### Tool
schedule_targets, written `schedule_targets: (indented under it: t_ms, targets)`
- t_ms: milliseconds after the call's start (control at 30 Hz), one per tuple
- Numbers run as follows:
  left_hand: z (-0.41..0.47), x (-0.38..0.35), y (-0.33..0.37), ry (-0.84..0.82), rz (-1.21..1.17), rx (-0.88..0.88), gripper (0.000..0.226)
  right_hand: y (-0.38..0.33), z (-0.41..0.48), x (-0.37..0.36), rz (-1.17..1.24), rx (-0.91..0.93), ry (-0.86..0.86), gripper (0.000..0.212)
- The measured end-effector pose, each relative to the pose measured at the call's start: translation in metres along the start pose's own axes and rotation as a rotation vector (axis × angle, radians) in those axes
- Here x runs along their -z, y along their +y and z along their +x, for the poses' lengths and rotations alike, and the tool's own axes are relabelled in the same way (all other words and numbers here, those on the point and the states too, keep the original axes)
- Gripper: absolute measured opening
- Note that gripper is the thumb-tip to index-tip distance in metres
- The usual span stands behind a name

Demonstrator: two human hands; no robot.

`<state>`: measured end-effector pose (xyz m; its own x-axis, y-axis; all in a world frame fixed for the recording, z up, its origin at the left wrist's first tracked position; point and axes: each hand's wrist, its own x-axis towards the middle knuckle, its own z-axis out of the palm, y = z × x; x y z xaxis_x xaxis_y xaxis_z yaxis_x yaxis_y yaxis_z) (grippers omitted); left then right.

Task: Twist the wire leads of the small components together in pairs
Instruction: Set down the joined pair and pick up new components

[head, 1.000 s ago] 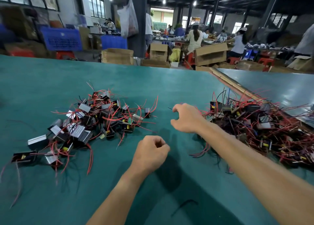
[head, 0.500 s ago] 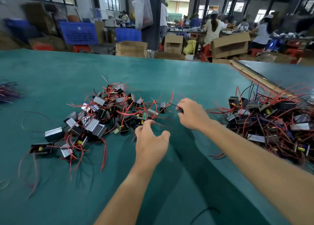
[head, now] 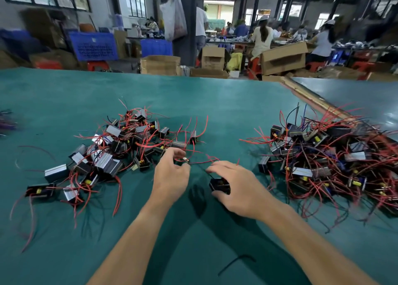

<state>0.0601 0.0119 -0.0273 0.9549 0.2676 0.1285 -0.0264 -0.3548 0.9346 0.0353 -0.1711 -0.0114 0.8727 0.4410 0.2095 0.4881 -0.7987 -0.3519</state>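
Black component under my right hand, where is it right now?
Head view, centre: the black component is gripped by the right hand, between the left pile and right pile on the green table.

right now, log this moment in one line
left hand: pinches wire lead | right hand: grips black component | left pile, right pile: on green table

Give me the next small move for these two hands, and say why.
Probably bring the hands together to start the twist: the right hand grips a black component, the left hand pinches a red lead beside it, and the two hands are apart.
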Motion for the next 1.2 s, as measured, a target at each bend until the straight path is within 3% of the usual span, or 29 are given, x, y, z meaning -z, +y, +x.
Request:
schedule_targets:
  t_ms: [133, 300, 400, 567, 767, 900, 1067, 1200]
  targets:
    - [0.004, 0.007, -0.002, 0.112, 0.008, 0.001, 0.034, 0.009, -0.005, 0.011, 0.027, -0.045, 0.07, 0.051]
    - [0.0, 0.011, -0.008, 0.067, 0.452, -0.103, 0.073, 0.015, -0.005, 0.017, 0.003, -0.077, 0.101, 0.048]
    - [-0.001, 0.011, -0.008, 0.033, 0.553, -0.093, 0.079, 0.013, -0.005, 0.016, 0.007, -0.075, 0.063, 0.047]
    - [0.002, 0.019, -0.005, 0.108, 0.608, -0.12, 0.052, 0.012, -0.008, 0.015, -0.009, -0.044, -0.026, 0.054]
    - [0.002, 0.027, -0.006, 0.019, 0.72, -0.116, 0.069, 0.012, -0.009, 0.014, 0.004, -0.043, -0.067, 0.045]
    - [0.005, 0.03, -0.003, 0.108, 0.768, -0.101, 0.066, 0.01, -0.009, 0.016, 0.057, -0.062, -0.005, 0.039]
    - [0.004, 0.031, -0.005, 0.099, 0.798, -0.047, 0.055, 0.01, -0.01, 0.019, 0.066, -0.08, -0.001, 0.032]
    - [0.007, 0.031, -0.008, 0.152, 0.735, -0.096, 0.032, 0.008, -0.01, 0.018, 0.062, -0.088, -0.021, 0.03]
